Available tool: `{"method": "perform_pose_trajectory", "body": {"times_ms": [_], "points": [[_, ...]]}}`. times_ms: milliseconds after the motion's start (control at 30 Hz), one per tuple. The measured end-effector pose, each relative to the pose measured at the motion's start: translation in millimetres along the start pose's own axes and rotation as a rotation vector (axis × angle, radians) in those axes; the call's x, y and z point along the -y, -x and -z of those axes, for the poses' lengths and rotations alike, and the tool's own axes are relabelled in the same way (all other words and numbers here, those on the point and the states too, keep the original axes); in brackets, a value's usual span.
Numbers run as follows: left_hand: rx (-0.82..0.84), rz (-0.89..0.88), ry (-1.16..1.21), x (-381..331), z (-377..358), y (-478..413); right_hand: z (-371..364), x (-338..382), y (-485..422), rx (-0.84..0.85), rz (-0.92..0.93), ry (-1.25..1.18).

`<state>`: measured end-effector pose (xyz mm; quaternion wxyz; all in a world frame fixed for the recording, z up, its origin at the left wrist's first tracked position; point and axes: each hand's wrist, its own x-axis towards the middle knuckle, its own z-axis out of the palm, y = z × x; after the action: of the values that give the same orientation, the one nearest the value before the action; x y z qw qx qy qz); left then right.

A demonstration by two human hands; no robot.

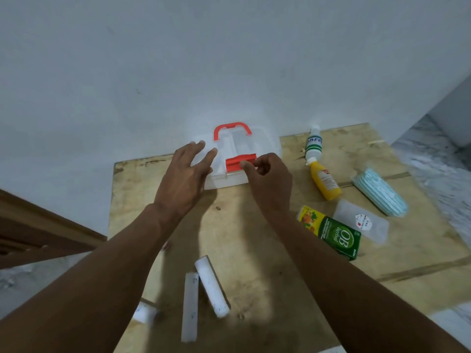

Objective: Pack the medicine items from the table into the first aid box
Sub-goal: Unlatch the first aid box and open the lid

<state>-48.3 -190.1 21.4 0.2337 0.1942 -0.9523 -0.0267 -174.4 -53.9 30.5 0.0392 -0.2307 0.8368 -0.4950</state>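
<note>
Red-latched and apparently closed, the clear first aid box (254, 146) sits at the table's (254, 250) far edge by the wall. The left hand (182, 178) rests on it, fingers spread, while the right hand (272, 182) pinches the latch (235, 163). The likely next move is to spring it and lift the lid. A yellow bottle (325, 183) and green carton (336, 235) wait unpacked at right.

My first aid box (254, 145) was translucent white, with an orange-red handle (232, 126) and latch (234, 166). To its right, the far bottle (314, 146) was white with green bands and the near bottle (326, 183) was yellow with a white label. The masks (379, 192) were pale teal. The carton (337, 236) was dark green with a yellow end, the rolls (211, 286) near me plain white, and the bench (254, 238) blotchy tan.
</note>
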Motion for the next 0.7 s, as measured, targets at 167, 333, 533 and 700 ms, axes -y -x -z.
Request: {"method": "perform_pose_trajectory", "body": {"times_ms": [167,333,533,700], "points": [[-0.064,0.064,0.121,-1,-9,2,11,-14,-28,-0.044,0.473,0.431],[-0.125,0.371,0.393,-23,-11,13,16,-21,-49,0.181,0.63,0.377],[-0.072,0.871,0.926,-42,-16,14,24,-12,-49,0.292,0.633,0.408],[-0.129,0.888,1.074,-39,-22,5,27,-6,-50,0.314,0.658,0.408]]}}
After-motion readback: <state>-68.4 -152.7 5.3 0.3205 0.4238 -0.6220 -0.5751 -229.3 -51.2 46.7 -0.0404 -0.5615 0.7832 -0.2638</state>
